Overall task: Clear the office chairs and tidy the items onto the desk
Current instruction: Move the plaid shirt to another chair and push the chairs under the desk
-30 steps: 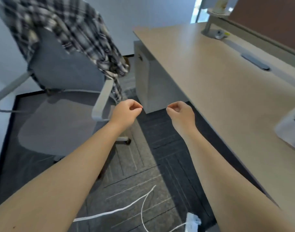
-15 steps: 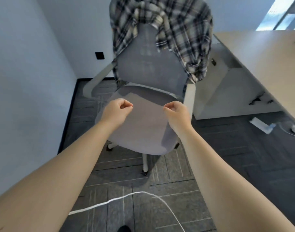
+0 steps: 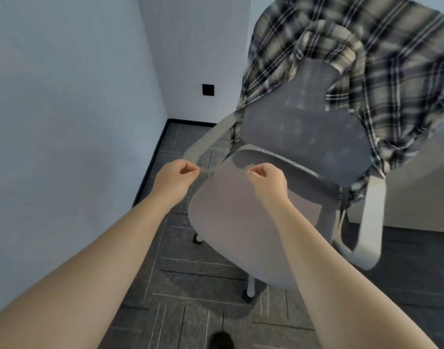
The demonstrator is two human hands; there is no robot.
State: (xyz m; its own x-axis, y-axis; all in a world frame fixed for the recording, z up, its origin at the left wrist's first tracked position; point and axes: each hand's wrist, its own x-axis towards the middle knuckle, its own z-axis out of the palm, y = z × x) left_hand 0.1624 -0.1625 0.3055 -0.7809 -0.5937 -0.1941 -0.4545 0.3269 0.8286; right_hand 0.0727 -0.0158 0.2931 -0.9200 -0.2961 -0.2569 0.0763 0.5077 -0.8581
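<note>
We are standing right in front of the grey office chair [image 3: 256,222], and by our reading the job has barely begun: the plaid shirt [image 3: 382,79] is draped over the top of the backrest, hanging down both sides, with one sleeve trailing past the armrest [image 3: 372,222] on the right of the view. The seat itself shows nothing lying on it. Our left hand [image 3: 174,177] and right hand [image 3: 266,181] are both held out above the front of the seat, fingers curled into loose fists with nothing between them (neither touches the chair or the cloth, as far as we can see). So nothing is lifted yet; the shirt is the one item we can see that needs clearing here. What is left, we judge, is to reach up to the backrest, take the shirt off it, carry it away and lay it tidily on the desk, which is out of view now apart from what may be a pale panel at the right edge. Whether other chairs hold things we cannot tell from here. A black wall socket [image 3: 208,89] sits low in the corner behind the chair.
</note>
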